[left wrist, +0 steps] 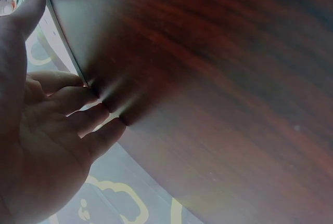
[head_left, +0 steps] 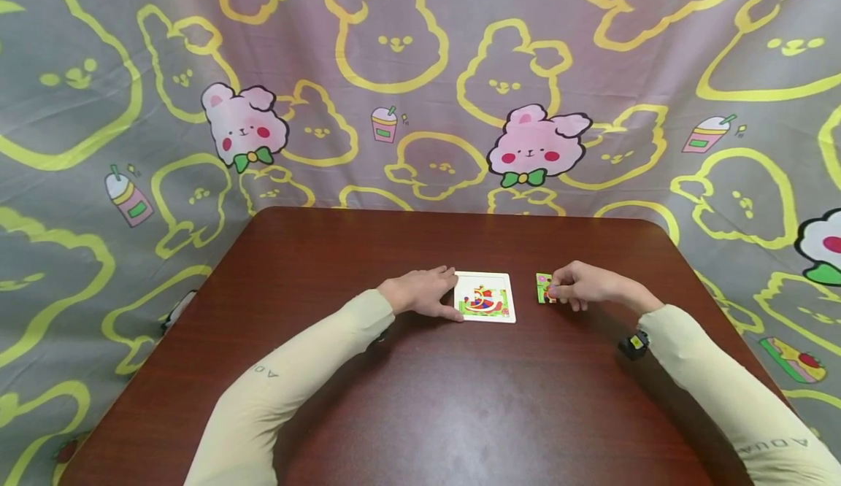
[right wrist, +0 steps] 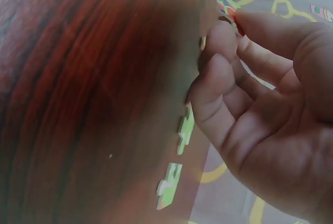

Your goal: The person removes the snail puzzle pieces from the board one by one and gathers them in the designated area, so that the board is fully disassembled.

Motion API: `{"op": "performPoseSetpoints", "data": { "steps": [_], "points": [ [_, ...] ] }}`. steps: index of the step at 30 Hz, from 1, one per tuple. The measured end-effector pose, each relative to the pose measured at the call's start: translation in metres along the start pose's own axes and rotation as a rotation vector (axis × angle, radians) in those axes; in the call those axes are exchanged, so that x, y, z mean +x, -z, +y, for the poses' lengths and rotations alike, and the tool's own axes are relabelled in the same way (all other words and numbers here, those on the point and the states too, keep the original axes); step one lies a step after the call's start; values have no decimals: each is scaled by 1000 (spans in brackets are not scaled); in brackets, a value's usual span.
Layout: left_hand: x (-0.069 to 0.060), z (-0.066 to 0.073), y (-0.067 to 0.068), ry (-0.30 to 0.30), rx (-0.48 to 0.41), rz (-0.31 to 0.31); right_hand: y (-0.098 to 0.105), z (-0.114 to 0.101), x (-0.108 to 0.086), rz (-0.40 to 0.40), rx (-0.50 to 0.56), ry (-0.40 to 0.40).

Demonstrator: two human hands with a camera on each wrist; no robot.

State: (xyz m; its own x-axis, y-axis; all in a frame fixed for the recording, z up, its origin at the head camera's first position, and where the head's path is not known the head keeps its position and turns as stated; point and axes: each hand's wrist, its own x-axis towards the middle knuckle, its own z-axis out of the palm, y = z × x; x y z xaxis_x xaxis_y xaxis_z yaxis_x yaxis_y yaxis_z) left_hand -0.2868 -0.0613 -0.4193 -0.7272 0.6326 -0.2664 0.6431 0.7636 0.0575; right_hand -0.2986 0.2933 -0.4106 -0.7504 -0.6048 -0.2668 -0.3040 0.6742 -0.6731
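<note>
A white-framed jigsaw puzzle (head_left: 482, 297) lies flat on the table, its lower part filled with a red, blue and green picture and its upper part white. My left hand (head_left: 420, 292) rests along the puzzle's left side, thumb near the front corner and fingers near the back one. In the left wrist view those fingers (left wrist: 78, 96) look fairly straight and touch the frame's edge. To the right of the frame, my right hand (head_left: 581, 285) pinches a colourful puzzle piece (right wrist: 225, 3) between thumb and fingers. Part of that piece is hidden by the fingertips.
Below the right hand, two green puzzle pieces (right wrist: 186, 131) lie on the table in the right wrist view. A green piece with a pink flower (head_left: 542, 279) shows beside the right fingertips. The brown table (head_left: 420, 384) meets a patterned curtain (head_left: 434, 106) behind and at both sides.
</note>
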Motion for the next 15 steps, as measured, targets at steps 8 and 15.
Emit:
{"op": "performPoseSetpoints", "data": {
  "steps": [8, 15],
  "points": [
    [1, -1, -1, -4, -11, 6, -1, 2, 0, -55, -6, -100],
    [1, -1, -2, -4, 2, 13, 2, -3, 3, -53, -57, -195]
  ]
}}
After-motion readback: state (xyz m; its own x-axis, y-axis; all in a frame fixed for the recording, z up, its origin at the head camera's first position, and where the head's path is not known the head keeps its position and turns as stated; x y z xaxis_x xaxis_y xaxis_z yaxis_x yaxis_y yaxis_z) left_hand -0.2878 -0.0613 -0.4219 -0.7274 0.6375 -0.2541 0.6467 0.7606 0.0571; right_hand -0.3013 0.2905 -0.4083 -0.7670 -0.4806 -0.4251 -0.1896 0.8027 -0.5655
